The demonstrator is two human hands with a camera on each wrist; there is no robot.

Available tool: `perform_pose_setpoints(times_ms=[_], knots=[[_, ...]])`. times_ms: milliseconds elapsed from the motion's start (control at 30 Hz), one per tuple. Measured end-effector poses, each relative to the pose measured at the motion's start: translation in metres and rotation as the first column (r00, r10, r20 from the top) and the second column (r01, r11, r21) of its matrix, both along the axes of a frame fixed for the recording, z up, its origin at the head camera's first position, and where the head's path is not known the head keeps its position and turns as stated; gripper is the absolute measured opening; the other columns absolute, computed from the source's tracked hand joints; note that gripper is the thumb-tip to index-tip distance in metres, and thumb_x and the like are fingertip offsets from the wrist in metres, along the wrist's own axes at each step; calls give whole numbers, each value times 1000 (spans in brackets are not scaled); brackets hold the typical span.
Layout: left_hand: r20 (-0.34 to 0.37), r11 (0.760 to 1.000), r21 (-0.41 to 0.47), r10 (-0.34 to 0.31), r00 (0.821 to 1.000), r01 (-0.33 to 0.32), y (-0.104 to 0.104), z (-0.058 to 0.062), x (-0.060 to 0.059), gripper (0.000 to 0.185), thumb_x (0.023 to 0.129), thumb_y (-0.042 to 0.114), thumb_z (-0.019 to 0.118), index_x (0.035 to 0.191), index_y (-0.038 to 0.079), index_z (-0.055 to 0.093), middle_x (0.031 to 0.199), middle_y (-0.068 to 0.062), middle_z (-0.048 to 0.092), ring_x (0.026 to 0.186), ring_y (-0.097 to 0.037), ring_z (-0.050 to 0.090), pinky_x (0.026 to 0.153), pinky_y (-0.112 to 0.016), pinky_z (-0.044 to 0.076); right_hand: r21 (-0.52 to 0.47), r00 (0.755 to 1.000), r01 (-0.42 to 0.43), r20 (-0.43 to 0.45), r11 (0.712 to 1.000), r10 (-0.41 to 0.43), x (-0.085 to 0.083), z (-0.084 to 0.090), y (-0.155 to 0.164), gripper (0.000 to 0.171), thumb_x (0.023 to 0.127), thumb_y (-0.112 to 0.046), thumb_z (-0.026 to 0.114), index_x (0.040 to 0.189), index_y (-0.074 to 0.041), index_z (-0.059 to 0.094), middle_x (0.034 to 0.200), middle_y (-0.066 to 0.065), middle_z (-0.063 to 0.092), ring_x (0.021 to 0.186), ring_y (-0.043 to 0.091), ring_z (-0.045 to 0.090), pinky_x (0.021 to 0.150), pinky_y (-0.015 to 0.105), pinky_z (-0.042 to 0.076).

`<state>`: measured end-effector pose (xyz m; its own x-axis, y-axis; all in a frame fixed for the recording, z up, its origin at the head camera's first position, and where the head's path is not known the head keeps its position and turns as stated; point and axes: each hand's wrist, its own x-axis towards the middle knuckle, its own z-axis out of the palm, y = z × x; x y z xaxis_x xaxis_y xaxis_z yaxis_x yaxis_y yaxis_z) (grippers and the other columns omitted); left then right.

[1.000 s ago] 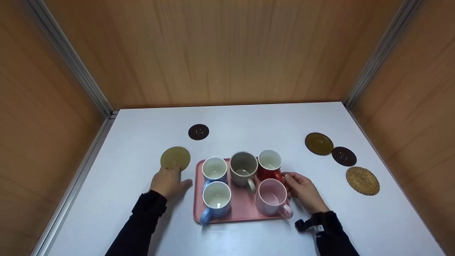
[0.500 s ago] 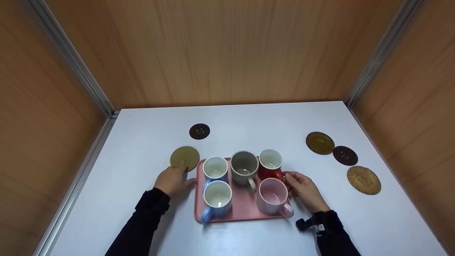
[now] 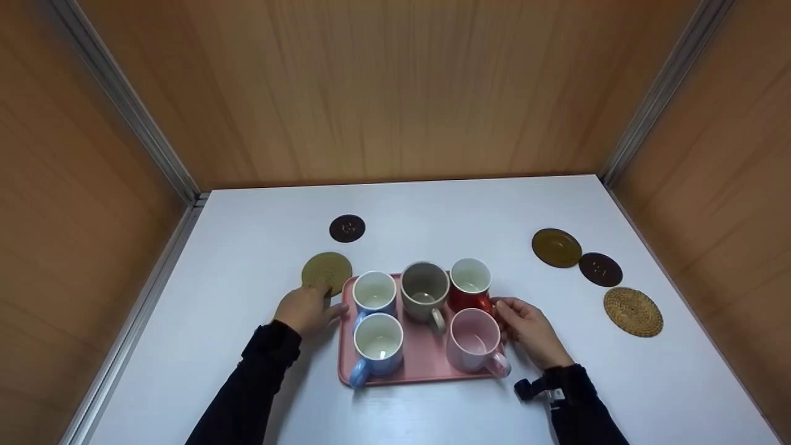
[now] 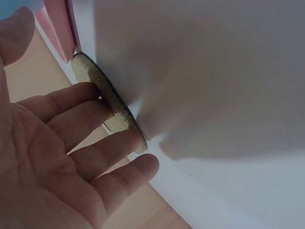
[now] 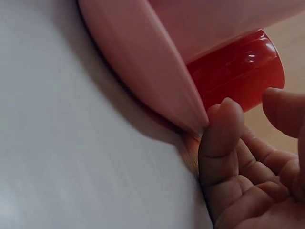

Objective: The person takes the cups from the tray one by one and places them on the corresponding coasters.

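A pink tray [image 3: 426, 361] on the white table carries two blue mugs [image 3: 374, 293], a grey mug [image 3: 424, 289], a red mug [image 3: 469, 281] and a pink mug [image 3: 474, 342]. My left hand [image 3: 306, 311] lies flat left of the tray, its straight fingertips [image 4: 138, 140] pressing on an olive round coaster [image 3: 326, 270] that touches the tray's far left corner [image 4: 57, 24]. My right hand [image 3: 525, 327] holds the tray's right edge beside the red mug [image 5: 238, 71]. Its thumb [image 5: 221, 133] is against the rim [image 5: 143, 71] and the other fingers are curled.
A small dark coaster [image 3: 346, 228] lies behind the olive one. At the right lie an olive-brown coaster [image 3: 556, 248], a dark brown one [image 3: 600, 269] and a woven one [image 3: 633, 311]. Wooden walls close the table on three sides, with a metal rail [image 3: 154, 278] along the left.
My left hand has slid the olive coaster to the right until it meets the tray's corner. The right hand and the mugs have stayed put.
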<state>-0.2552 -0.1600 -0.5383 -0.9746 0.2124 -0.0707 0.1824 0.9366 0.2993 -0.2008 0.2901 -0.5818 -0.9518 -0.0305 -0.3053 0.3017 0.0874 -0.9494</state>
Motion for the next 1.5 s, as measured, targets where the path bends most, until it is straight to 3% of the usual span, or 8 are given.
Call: perform_pose_setpoints(times_ms=[100, 500, 833, 967, 1067, 1267, 1500], knots=[[6, 1000, 5, 7, 1000, -7, 1, -2, -3, 57, 99, 53, 72, 119, 0, 68, 104, -27, 75, 97, -47, 73, 93, -59, 58, 2, 1000, 5, 1, 1000, -5, 0, 0, 0, 49, 108, -40, 63, 142, -5, 62, 104, 1, 70, 85, 15, 60, 72, 23, 54], [-27, 999, 36, -11, 1000, 12, -1, -5, -15, 49, 104, 44, 68, 124, 0, 67, 111, -28, 74, 105, -47, 73, 97, -60, 57, 25, 1000, 7, 24, 1000, -8, 0, -2, 2, 50, 107, -45, 64, 142, -9, 63, 108, 4, 69, 90, 18, 60, 75, 24, 55], [-66, 999, 37, -26, 997, 29, 3, -8, -24, 41, 107, 41, 65, 120, 2, 62, 105, -28, 70, 97, -49, 72, 89, -61, 58, 48, 1000, -4, 17, 999, 3, -1, 0, 1, 52, 107, -47, 64, 143, -10, 63, 105, 3, 68, 89, 19, 59, 73, 24, 53], [-69, 998, 33, -48, 996, 51, 9, -7, -30, 45, 108, 42, 63, 128, 2, 64, 110, -34, 73, 107, -55, 71, 98, -63, 56, 38, 1000, -2, 2, 999, 2, -1, -1, 0, 52, 107, -44, 64, 144, -7, 62, 106, 2, 70, 88, 17, 60, 73, 24, 54], [-54, 998, 26, -64, 996, 65, 14, -4, -36, 49, 109, 42, 60, 136, 1, 64, 124, -38, 70, 119, -57, 67, 107, -65, 52, 23, 1000, -4, -7, 1000, 4, 0, 0, -1, 51, 108, -41, 64, 144, -6, 61, 105, 0, 70, 87, 15, 61, 73, 23, 54], [-20, 995, 38, -91, 996, 92, 24, 1, -45, 45, 111, 35, 58, 144, 4, 63, 136, -38, 65, 125, -59, 64, 109, -67, 50, 19, 1000, 1, 1, 1000, -1, 0, 2, -1, 50, 108, -41, 63, 143, -5, 61, 104, -1, 70, 86, 14, 61, 72, 23, 54], [1, 981, 22, -195, 981, 195, 40, -4, -56, 44, 111, 21, 51, 151, 6, 58, 153, -36, 53, 141, -60, 50, 113, -70, 46, 31, 1000, 6, 0, 1000, -6, 0, 0, 0, 49, 109, -41, 63, 142, -6, 63, 103, 0, 69, 85, 15, 61, 71, 22, 52]])
